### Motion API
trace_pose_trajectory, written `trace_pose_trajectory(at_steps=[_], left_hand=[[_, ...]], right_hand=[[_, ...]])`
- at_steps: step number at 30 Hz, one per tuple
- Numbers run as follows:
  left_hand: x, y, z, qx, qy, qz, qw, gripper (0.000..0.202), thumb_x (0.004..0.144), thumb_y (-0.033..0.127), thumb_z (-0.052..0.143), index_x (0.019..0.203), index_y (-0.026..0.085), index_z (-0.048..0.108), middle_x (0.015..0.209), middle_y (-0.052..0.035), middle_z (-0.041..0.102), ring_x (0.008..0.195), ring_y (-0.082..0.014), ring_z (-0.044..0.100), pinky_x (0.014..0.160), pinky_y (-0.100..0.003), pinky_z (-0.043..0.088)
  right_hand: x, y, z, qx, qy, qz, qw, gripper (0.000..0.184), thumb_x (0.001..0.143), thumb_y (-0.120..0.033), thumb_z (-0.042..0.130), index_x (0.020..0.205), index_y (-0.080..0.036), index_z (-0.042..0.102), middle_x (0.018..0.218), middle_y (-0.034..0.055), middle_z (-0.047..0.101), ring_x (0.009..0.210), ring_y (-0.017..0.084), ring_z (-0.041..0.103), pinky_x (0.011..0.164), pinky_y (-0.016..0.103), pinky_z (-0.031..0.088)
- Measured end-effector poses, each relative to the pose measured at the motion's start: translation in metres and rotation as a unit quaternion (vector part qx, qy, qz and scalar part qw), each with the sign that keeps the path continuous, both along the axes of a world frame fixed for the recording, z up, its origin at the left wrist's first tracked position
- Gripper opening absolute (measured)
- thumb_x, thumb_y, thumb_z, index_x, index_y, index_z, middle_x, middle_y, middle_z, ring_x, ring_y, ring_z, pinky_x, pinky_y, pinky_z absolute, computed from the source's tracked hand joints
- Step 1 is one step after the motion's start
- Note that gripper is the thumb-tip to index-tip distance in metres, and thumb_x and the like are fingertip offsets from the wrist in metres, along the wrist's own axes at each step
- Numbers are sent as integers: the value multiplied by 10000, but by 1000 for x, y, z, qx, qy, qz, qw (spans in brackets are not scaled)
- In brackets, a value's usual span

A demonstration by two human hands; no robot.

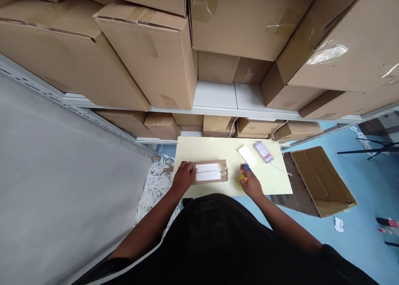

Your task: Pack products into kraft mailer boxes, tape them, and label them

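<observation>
A flat brown cardboard parcel (pixel 223 179) with a white label lies on the pale table (pixel 215 146). Its right end carries shiny clear tape. My left hand (pixel 185 175) is closed on the parcel's left end, fingers bent over the edge. To the right of the parcel, my right hand (pixel 252 184) grips a tape dispenser (pixel 245 167) with blue, orange and yellow parts, close to the tabletop. The hand covers part of the dispenser. A gap separates it from the parcel.
Behind the dispenser lie a white card (pixel 246 155) and a blurred-out phone-like item (pixel 263 151) with a cable. Shelves of cardboard boxes (pixel 149 56) rise ahead. An open carton (pixel 324 181) stands on the floor at right, paper scraps (pixel 156 187) at left beside the wall.
</observation>
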State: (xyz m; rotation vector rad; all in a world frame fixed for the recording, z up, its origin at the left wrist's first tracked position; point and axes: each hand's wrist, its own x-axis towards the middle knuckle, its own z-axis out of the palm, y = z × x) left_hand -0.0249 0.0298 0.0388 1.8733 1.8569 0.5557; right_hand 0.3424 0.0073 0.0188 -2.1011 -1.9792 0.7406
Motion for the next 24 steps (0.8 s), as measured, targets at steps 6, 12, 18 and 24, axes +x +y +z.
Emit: trace_pose_trajectory(at_steps=[6, 12, 18, 24], left_hand=[[13, -2, 3, -18, 83, -140, 986, 240, 941, 129, 460, 995, 193, 685, 1130, -182, 632, 1085, -347, 564, 942, -482, 439], [38, -4, 15, -118, -13, -96, 988, 201, 862, 128, 525, 940, 190, 699, 1093, -131, 679, 964, -278, 649, 879, -404, 508], [27, -1, 19, -253, -298, 108, 914, 139, 814, 298, 633, 907, 215, 695, 879, -52, 731, 854, -234, 711, 782, -343, 561], [27, -8, 9, -252, -361, 137, 887, 220, 832, 436, 646, 865, 222, 681, 848, -47, 724, 843, -230, 720, 728, -317, 561]], right_hand=[[69, 2, -34, -147, -168, -129, 966, 482, 851, -502, 626, 1179, -149, 605, 1183, 201, 641, 1076, 347, 657, 796, 421, 547], [63, 32, -60, -205, -124, -120, 964, 416, 856, -428, 587, 1163, -157, 660, 1131, 183, 698, 963, 297, 714, 709, 346, 527], [63, 32, -28, -136, -78, -88, 984, 423, 855, -362, 551, 1225, -203, 679, 969, 108, 762, 898, 288, 722, 735, 351, 522], [24, 34, 37, 54, 27, -3, 998, 636, 840, -364, 549, 1455, -206, 576, 1221, 99, 722, 1123, 294, 671, 984, 413, 537]])
